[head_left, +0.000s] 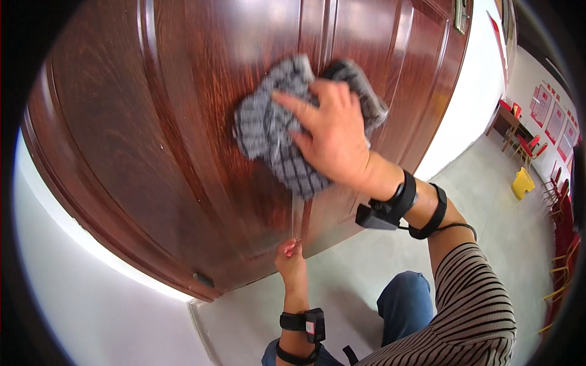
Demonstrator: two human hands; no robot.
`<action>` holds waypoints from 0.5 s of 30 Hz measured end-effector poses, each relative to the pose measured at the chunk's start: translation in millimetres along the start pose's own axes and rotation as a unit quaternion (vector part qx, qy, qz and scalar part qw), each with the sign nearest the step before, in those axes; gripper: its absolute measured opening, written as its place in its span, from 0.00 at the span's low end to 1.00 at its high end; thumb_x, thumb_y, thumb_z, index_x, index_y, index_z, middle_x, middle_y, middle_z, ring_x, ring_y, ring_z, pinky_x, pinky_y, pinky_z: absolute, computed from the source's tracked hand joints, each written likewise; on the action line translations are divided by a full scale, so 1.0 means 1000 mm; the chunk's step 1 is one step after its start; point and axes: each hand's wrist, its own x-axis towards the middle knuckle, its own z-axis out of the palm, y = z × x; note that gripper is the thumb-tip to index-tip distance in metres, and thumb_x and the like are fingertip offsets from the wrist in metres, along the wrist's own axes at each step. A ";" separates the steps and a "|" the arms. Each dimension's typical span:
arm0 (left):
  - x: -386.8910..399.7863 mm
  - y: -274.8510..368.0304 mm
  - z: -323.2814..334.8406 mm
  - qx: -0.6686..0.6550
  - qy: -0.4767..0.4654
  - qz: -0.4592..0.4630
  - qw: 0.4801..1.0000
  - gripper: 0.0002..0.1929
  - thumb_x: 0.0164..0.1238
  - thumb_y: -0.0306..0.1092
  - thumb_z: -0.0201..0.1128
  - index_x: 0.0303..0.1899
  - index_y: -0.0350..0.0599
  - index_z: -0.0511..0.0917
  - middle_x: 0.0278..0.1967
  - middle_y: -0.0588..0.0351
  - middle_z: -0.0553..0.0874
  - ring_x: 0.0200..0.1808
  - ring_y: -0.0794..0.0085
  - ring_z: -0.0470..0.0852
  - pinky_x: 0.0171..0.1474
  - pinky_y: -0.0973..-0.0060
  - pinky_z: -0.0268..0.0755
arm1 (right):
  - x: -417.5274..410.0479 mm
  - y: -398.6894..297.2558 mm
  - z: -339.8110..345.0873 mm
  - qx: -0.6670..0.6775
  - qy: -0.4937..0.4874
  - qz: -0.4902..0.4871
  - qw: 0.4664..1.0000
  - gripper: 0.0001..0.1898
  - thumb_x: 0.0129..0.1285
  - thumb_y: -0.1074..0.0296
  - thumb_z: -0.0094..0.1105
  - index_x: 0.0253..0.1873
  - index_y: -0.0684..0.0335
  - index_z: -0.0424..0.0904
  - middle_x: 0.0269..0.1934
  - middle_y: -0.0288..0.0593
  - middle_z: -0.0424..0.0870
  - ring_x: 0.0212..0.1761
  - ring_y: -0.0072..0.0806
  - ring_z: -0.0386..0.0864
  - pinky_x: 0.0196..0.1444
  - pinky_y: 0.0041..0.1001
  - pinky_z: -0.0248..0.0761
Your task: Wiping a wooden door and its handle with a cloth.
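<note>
My right hand (336, 132) presses a grey and black checked cloth (270, 123) flat against a dark red-brown panelled wooden door (219, 196). Its fingers spread over the bunched cloth, and a darker fold of it sticks out past the knuckles. The hand and cloth look slightly blurred. Lower down, my left hand (290, 258) is held close in front of the door's lower part, fingers curled in. Nothing plain shows in it, and whether it touches the door is unclear. Both forearms wear black straps with small devices.
A metal lock plate (461, 17) sits at the door's upper right. White wall (105, 293) borders the door on the left. Across the grey floor (485, 219) stand a yellow bucket (523, 184), red chairs (531, 146) and a wooden desk (506, 121). My bent knee (406, 297) is below.
</note>
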 end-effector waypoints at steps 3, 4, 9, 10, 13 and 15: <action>-0.033 -0.004 0.005 -0.013 -0.018 -0.058 0.998 0.07 0.51 0.23 0.57 0.34 0.36 0.76 0.32 0.58 0.77 0.33 0.79 0.71 0.39 0.83 0.64 | 0.026 0.026 0.000 -0.031 0.143 0.056 0.988 0.29 0.39 0.67 0.63 0.52 0.47 0.70 0.42 0.51 0.65 0.44 0.44 0.62 0.46 0.37 0.58; -0.035 -0.003 0.008 -0.010 -0.022 -0.071 0.997 0.07 0.51 0.23 0.57 0.34 0.36 0.76 0.32 0.58 0.77 0.33 0.79 0.71 0.39 0.83 0.64 | 0.024 0.024 0.005 -0.034 0.130 0.060 0.989 0.29 0.39 0.67 0.63 0.52 0.47 0.70 0.42 0.51 0.65 0.44 0.44 0.62 0.46 0.37 0.58; -0.023 0.019 0.006 -0.041 -0.006 -0.067 0.997 0.08 0.51 0.23 0.57 0.35 0.37 0.76 0.32 0.59 0.76 0.33 0.80 0.70 0.38 0.83 0.64 | -0.051 0.007 0.037 -0.007 0.063 0.126 0.990 0.35 0.33 0.70 0.64 0.54 0.48 0.68 0.44 0.48 0.64 0.44 0.43 0.61 0.43 0.37 0.55; -0.023 0.021 0.006 -0.043 0.001 -0.091 0.995 0.08 0.51 0.24 0.58 0.35 0.38 0.76 0.32 0.60 0.76 0.33 0.79 0.70 0.37 0.84 0.64 | -0.087 0.000 0.042 0.001 0.024 0.146 0.989 0.37 0.30 0.72 0.64 0.54 0.48 0.68 0.43 0.48 0.63 0.43 0.43 0.61 0.43 0.37 0.56; -0.022 0.036 0.009 -0.047 -0.040 -0.102 0.993 0.08 0.51 0.25 0.58 0.35 0.40 0.76 0.32 0.61 0.76 0.34 0.79 0.71 0.36 0.84 0.64 | -0.209 -0.028 0.054 0.069 -0.188 0.206 0.958 0.32 0.35 0.74 0.61 0.53 0.49 0.70 0.41 0.48 0.64 0.42 0.43 0.64 0.41 0.37 0.62; -0.018 0.048 0.014 -0.044 -0.058 -0.103 0.992 0.09 0.50 0.25 0.58 0.36 0.41 0.76 0.33 0.61 0.76 0.35 0.79 0.72 0.36 0.83 0.64 | -0.269 -0.039 0.058 0.097 -0.286 0.286 0.909 0.29 0.39 0.74 0.59 0.52 0.50 0.70 0.40 0.48 0.64 0.43 0.43 0.65 0.41 0.35 0.66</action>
